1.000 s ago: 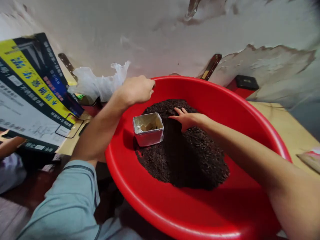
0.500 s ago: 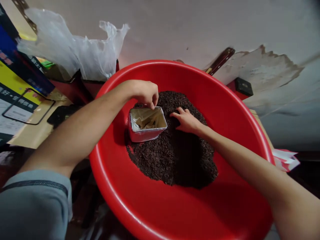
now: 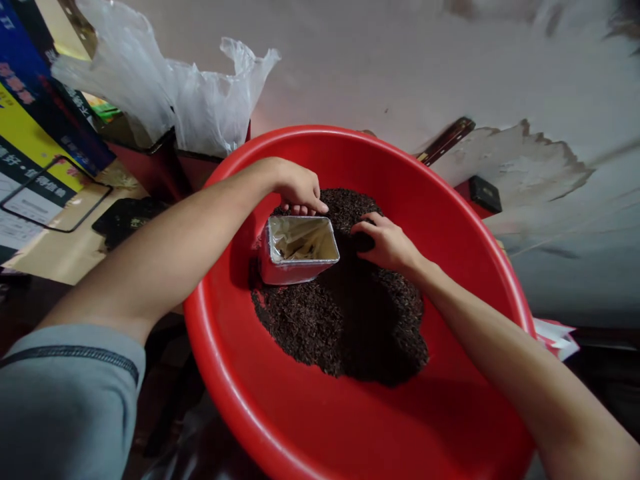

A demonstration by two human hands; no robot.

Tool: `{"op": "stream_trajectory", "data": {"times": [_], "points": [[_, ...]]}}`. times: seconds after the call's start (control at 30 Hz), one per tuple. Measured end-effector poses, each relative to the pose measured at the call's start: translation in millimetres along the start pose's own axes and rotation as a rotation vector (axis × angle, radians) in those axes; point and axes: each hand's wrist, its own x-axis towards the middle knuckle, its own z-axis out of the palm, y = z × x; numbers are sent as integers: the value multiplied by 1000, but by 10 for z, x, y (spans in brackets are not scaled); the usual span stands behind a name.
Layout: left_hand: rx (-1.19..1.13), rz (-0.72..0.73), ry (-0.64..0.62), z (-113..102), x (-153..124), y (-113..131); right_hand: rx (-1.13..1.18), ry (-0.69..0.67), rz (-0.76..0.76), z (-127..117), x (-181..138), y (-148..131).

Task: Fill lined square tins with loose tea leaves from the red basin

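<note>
The left hand (image 3: 303, 190) is bent at the wrist, with curled fingers at the far rim of a small reddish box (image 3: 297, 272); I cannot tell if they pinch this rim or only rest near it. The right hand (image 3: 387, 243) is curved like a small cup over dark loose grains (image 3: 310, 327), its thumb apart from the fingers; whether it holds some grains, I cannot tell.

The box stands upright just under the left hand and to the left of the right hand, partly on the grains. Its mouth has a silvery edge and a clear lining, and a few dark pieces lie inside. The grains spread below and between both hands, with a deep shadow near the right one.

Around both hands is a wide red basin (image 3: 220, 360). Farther to the left of the left hand are a whitish plastic bag (image 3: 205, 107) and a printed carton (image 3: 30, 160). Well beyond the right hand, a black-topped red box (image 3: 485, 193) is near the stained wall (image 3: 360, 60).
</note>
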Motion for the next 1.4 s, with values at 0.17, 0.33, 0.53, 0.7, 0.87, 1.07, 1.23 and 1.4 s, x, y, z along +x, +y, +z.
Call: {"op": "stream_trajectory", "data": {"times": [0.17,0.33,0.53,0.7,0.87,1.07,1.23,1.4], "points": [[-29,-50,12,-25,-3,-22,159,279,-133,-519,121,-254],[-30,-84,12,-57,8,-85,183,413,-286,-804,353,-744],[37,-140,62,-120,-44,-152,313,523,-575,-355,592,-988],[-6,-144,64,-111,-101,-131,415,458,-571,-69,624,-984],[-52,-117,42,-99,-98,-124,451,322,-433,-127,584,-1033],[-45,-112,23,-101,-105,-136,456,278,-416,-201,579,-1063],[-49,-132,22,-100,-130,-121,541,346,-522,-235,573,-1064],[-33,-129,27,-92,-94,-141,606,348,-533,-361,551,-1069]]}}
